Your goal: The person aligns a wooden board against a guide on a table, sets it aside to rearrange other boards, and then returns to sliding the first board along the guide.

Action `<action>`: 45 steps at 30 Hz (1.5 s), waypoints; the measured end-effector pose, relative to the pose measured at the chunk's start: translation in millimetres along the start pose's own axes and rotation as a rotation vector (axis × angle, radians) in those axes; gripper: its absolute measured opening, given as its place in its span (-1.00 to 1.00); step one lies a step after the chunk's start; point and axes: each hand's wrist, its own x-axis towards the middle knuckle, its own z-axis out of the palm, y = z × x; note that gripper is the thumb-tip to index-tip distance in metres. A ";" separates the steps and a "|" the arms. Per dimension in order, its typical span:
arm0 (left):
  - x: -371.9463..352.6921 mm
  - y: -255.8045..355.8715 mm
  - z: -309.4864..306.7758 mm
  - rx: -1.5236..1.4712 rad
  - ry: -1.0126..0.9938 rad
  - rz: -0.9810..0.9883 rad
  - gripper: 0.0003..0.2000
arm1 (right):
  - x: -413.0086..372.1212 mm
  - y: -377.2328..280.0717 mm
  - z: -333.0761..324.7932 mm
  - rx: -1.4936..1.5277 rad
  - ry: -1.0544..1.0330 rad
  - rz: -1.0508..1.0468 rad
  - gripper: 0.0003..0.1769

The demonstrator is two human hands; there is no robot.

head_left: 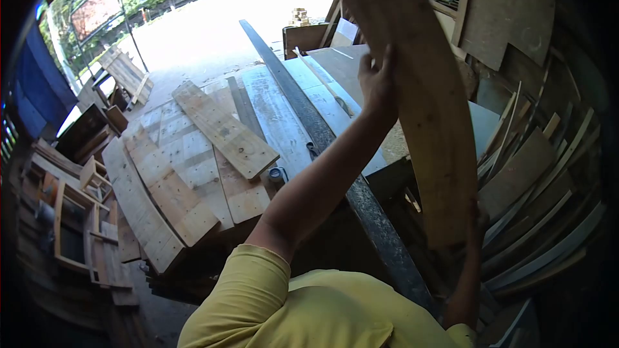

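Wide plank [435, 116], one, bare wood: raised at right of centre, its far end running out of view, its near end beside the right hand; it covers part of the scene behind.
Left hand [379, 87]: at the plank's left edge, fingers bent and partly closed, gripping that edge.
Right hand [479, 219]: at the plank's right edge close to the near end, in shadow; how far its fingers close cannot be told.
Dark long bar [380, 219]: lying from far left to near right across the work area, passing under the left forearm.
Loose board [225, 132]: left of centre, resting aslant on a flat layer of planks [174, 203].
Small round item [277, 174]: beside the loose board's near end, just left of the forearm; kind unclear.
Pale board [274, 116]: left of the bar, alongside it.
Thin stick [322, 80]: right of the bar, on pale boards.
Leaning panels [493, 16]: far right.
Timber strips [535, 219]: crowded at right, near the right hand, narrowing the space there.
Wooden frame [61, 245]: left side.
Blue sheet [39, 71]: far left, hanging.
Stacked blocks [300, 17]: far, beyond the boards.
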 end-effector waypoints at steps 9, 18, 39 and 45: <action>-114.4 -303.2 -210.1 0.707 0.177 -0.676 -0.46 | -95.5 104.3 -97.5 -0.703 -0.179 0.373 -0.21; -45.6 -229.3 -262.7 1.759 0.059 -0.634 -0.54 | -110.5 165.7 -102.4 -0.733 -0.297 0.451 -0.23; -44.4 -218.8 -306.0 1.344 0.423 -0.185 -0.77 | -106.4 211.3 -59.4 -0.704 -0.367 0.452 -0.24; -85.8 -226.3 -350.4 1.454 0.504 -0.286 -0.71 | -100.8 253.3 -24.6 -0.672 -0.383 0.334 -0.24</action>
